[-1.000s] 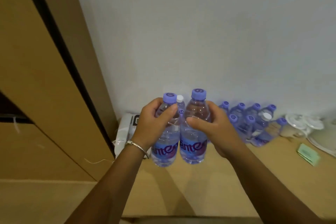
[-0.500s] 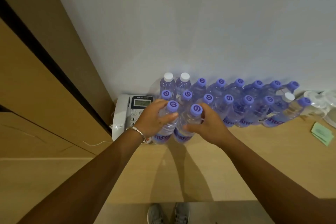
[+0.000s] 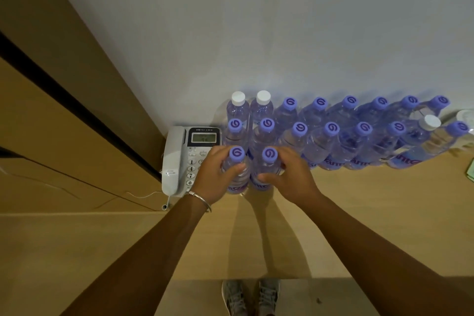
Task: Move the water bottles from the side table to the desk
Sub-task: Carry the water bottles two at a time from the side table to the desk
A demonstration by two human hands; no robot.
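While each hand's grip wrapped one clear purple-capped plastic bottle, left hand point(image 3: 214, 177) and right hand point(image 3: 291, 178) set them upright beside the bench's point(image 3: 372, 200) rows, likely for neat stacking.

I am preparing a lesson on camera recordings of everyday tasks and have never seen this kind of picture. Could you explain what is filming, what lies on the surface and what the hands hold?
There is no machine here. A camera worn on a person's head looks down at their two bare hands. On the light wooden desk clear plastic water bottles with purple caps stand in rows against the wall, a few with white caps. A grey desk telephone sits to their left. The left hand and the right hand each grip one front-row purple-capped bottle.
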